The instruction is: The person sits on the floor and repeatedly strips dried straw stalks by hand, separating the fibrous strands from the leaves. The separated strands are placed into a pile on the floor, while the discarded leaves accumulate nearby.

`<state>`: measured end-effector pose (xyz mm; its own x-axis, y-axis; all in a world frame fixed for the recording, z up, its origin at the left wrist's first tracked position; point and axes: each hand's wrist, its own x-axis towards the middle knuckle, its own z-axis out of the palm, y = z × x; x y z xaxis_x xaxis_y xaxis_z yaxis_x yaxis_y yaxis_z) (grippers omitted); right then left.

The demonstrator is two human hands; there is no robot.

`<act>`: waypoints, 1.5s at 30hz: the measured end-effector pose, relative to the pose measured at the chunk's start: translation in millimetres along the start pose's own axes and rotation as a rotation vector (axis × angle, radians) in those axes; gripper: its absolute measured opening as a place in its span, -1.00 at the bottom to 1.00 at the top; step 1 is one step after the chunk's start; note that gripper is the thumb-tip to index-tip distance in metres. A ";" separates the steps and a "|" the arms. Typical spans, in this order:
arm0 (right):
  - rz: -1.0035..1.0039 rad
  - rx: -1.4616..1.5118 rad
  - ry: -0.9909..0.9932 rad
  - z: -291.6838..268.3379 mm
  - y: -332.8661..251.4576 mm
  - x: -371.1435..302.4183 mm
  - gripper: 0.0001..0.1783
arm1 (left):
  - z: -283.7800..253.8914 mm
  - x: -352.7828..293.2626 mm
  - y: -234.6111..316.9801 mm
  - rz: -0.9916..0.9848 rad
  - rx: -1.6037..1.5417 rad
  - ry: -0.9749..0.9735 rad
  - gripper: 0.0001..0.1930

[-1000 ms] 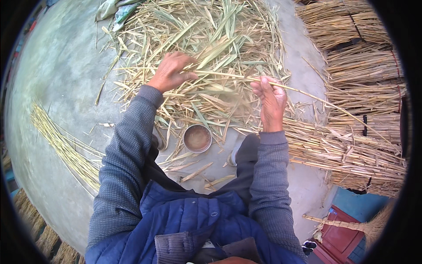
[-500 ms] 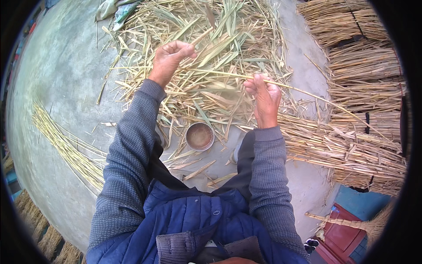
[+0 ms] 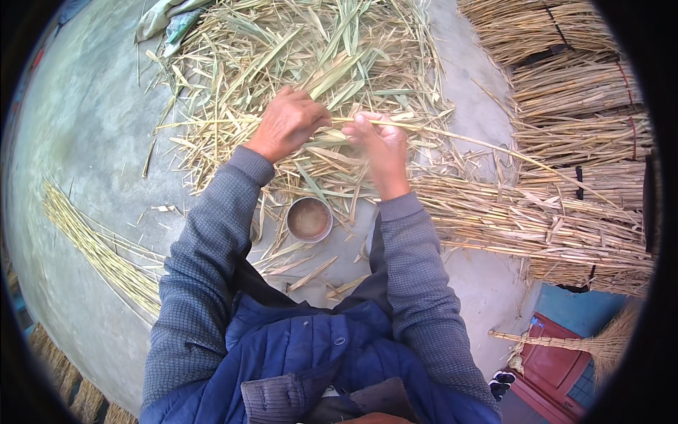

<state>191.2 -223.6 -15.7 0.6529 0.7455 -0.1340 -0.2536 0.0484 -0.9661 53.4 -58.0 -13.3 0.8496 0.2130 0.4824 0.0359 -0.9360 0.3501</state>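
Note:
A long, thin, yellowish reed stalk stretches across in front of me, its far end reaching over the bundle at the right. My left hand is closed around it, knuckles up. Just to the right, my right hand pinches the same stalk between thumb and fingers, slightly smeared by motion. Under both hands spreads a pile of dry, partly green leaf husks. Close below them on the floor stands a small round bowl with brownish contents.
A loose bundle of stalks lies at my right, beside several tied reed bundles. Peeled thin stalks lie at the left. A broom rests at lower right near a dark red panel. A cloth sack is at the far left.
My left hand has come down from above the pile, where it held a strip of husk, onto the stalk. My right hand has moved left, closer to it.

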 end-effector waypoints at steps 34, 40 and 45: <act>-0.093 0.104 0.203 -26.6 -28.4 -27.5 -0.68 | -20.3 11.0 -13.2 -0.481 -0.659 -0.340 -0.77; -0.132 0.076 0.130 -17.8 -29.1 -28.5 -0.59 | -9.3 13.4 -4.1 -0.561 -0.795 -0.309 -0.78; -0.154 0.018 0.063 -15.8 -32.8 -29.9 -0.54 | -10.5 11.8 -5.7 -0.714 -1.030 -0.283 -0.85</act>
<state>191.3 -258.0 16.5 0.7283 0.6852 0.0008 -0.1599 0.1711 -0.9722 57.8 -47.2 -1.2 0.8968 0.3894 -0.2100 0.2136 0.0348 0.9763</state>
